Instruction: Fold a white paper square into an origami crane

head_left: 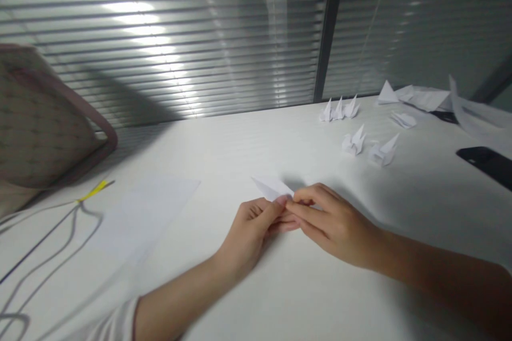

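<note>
Between my two hands is a small piece of folded white paper (pixel 272 187), its pointed end sticking out toward the upper left. My left hand (pixel 256 226) grips it from below, the thumb pressed on top. From the right, my right hand (pixel 334 221) pinches the near edge of the same paper with bent fingers. The fingers of both hands meet there and hide the paper's lower part. Farther back on the right stand several folded paper figures with pointed tips, among them a larger one (pixel 383 152) and a smaller one (pixel 353 142).
A flat white sheet (pixel 148 213) lies on the white table (pixel 224 154) at left, near cables (pixel 74 224) with a yellow tie (pixel 94 190). A bag (pixel 48 122) stands far left. Loose papers (pixel 428 98) and a dark phone (pixel 486 164) are at right. Window blinds (pixel 240 37) border the back.
</note>
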### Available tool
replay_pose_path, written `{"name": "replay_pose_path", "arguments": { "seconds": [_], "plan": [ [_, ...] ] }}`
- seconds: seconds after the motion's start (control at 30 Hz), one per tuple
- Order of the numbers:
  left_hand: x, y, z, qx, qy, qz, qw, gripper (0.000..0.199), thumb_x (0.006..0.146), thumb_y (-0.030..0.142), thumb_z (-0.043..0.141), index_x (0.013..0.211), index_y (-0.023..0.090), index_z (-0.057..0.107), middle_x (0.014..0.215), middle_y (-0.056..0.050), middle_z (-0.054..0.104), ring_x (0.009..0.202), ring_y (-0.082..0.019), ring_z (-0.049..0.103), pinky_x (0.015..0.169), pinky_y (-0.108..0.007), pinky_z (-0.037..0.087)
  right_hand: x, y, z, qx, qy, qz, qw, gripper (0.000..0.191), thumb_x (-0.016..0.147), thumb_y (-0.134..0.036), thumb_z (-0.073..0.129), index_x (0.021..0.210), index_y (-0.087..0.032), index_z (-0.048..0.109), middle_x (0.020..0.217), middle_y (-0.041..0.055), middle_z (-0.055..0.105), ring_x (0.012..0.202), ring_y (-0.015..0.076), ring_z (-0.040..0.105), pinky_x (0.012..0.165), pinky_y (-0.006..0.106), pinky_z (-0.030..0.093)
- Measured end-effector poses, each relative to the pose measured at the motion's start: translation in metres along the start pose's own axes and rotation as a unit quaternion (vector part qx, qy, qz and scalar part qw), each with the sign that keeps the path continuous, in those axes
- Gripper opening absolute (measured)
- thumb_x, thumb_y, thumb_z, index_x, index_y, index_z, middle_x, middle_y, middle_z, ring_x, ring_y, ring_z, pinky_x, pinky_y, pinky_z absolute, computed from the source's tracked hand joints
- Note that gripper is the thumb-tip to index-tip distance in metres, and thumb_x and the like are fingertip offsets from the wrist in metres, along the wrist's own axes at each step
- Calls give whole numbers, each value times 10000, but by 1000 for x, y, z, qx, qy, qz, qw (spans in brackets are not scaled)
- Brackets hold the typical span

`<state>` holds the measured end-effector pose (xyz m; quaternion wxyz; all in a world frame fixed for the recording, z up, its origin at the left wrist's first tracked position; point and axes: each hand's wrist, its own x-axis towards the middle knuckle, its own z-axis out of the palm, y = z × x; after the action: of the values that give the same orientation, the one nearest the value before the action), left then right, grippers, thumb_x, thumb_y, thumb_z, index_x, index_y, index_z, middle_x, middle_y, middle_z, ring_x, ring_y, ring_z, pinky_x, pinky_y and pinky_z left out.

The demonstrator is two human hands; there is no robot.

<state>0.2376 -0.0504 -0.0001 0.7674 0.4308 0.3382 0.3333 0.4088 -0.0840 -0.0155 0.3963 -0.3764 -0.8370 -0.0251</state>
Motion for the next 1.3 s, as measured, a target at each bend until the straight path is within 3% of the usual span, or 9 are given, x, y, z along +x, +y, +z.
{"name": "replay_pose_path", "arguments": {
  "seconds": [0.13,0.3,0.5,0.73,1.07,1.3],
  "plan": [
    [1,-1,1,2,21,1,1000,279,803,347,690,726,80,718,793,-114,759,780,-207,721,847,-324,548,-3,6,-2,48,51,44,997,172,871,-104,555,1011,-149,643,875,69,623,788,152,596,691,283,530],
    [2,-2,3,-9,39,-5,999,279,812,326,688,721,63,713,807,-137,756,763,-201,725,774,-274,573,-1,9,-7,-109,38,-71,991,97,845,-63,588,895,-80,669,765,93,661,719,187,596,661,336,517],
    [1,2,8,-40,85,-17,995,309,916,214,540,736,30,711,802,-166,751,733,-191,727,756,-257,581,6,4,-12,-193,5,-128,973,121,852,-41,567,863,-40,688,689,100,662,641,195,577,593,340,494],
    [0,-2,8,-18,118,14,993,291,929,201,517,752,39,682,844,-179,748,813,-222,726,765,-276,588,0,8,-13,-145,-13,-61,987,138,877,-66,543,837,-90,673,722,75,660,694,174,592,631,308,500],
    [-2,-3,12,-35,125,15,991,253,971,247,444,861,72,590,857,-186,744,812,-245,728,798,-380,593,0,3,-6,-135,8,-29,990,160,897,-106,527,827,-86,669,737,85,663,702,184,605,650,327,503],
    [-3,-4,15,-36,141,16,989,255,975,231,428,846,76,585,918,-196,738,895,-255,713,796,-365,594,0,6,-6,-181,6,-64,981,125,867,-73,560,858,-51,683,726,100,668,708,195,610,658,331,511]
  ]
}}
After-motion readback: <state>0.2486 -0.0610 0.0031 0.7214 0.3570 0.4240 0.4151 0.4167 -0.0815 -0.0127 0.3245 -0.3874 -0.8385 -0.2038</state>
